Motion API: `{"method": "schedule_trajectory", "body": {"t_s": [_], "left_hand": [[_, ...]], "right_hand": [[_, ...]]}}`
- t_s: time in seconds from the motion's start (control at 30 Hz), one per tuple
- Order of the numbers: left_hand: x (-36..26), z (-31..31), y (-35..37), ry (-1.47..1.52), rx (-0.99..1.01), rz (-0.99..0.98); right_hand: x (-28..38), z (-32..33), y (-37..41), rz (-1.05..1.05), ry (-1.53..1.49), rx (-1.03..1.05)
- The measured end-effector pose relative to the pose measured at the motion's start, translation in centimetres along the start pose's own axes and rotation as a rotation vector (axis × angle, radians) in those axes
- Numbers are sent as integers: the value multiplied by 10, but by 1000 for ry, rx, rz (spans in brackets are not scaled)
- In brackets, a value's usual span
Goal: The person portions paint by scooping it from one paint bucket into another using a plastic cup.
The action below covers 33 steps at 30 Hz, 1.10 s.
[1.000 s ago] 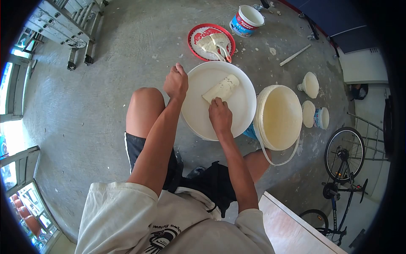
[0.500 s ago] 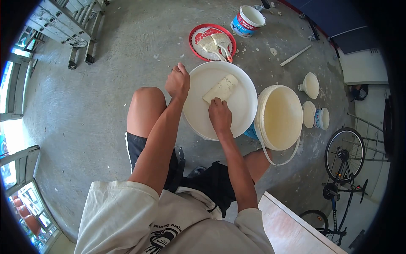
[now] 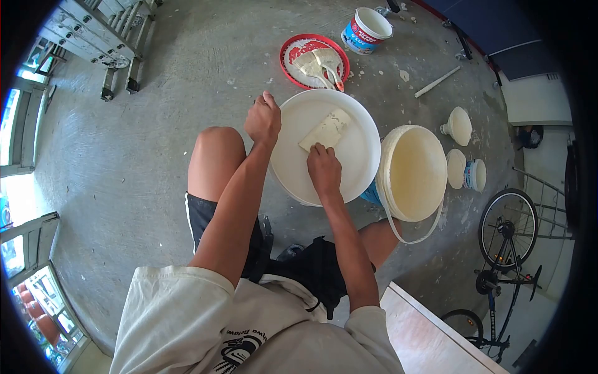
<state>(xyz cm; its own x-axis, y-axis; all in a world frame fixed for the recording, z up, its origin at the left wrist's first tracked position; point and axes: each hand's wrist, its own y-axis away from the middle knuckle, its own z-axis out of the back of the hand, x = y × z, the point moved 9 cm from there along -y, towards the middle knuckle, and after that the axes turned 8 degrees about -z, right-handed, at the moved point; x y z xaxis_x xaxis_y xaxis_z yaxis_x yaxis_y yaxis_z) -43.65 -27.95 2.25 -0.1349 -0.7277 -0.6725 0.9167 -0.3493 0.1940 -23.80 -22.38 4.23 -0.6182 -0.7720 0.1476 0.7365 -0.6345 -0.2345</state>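
**Scraper flat on the white pail, both hands closed**

Just above the middle of the frame stands the white pail (image 3: pixel 358 165), its round top flat and white. The left hand (image 3: pixel 263 119) is closed on the rim at the pail's left edge, fingers curled over it. The right hand (image 3: pixel 324 169) is clenched round the scraper (image 3: pixel 326 129). The scraper's wide pale blade lies flat on the white surface in the upper half of the pail and slants up and to the right from the fist. Its handle is hidden inside the hand.

Just right of the white pail sits an empty pail (image 3: pixel 412 171), cream inside, its bail hanging toward the bottom of the frame. Near the top of the frame, above the white pail, a red lid (image 3: pixel 288 48) carries two brushes (image 3: pixel 317 65). To the right of the lid stands a tub (image 3: pixel 367 26). A stick (image 3: pixel 438 81) lies at upper right, a ladder (image 3: pixel 93 37) at upper left, and a bicycle (image 3: pixel 507 227) at lower right.
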Motion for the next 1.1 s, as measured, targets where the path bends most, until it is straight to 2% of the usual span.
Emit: {"method": "schedule_trajectory", "body": {"t_s": [0.67,0.73,1.1], "left_hand": [[1,-4,-1,-19,5,-14],[-4,2,-1,25,-89,-99],[-4,2,1,17,-68,-82]], "right_hand": [[2,1,-1,9,-3,-7],[1,2,-1,6,-15,-16],[-1,0,-1,-18,-64,6]]}}
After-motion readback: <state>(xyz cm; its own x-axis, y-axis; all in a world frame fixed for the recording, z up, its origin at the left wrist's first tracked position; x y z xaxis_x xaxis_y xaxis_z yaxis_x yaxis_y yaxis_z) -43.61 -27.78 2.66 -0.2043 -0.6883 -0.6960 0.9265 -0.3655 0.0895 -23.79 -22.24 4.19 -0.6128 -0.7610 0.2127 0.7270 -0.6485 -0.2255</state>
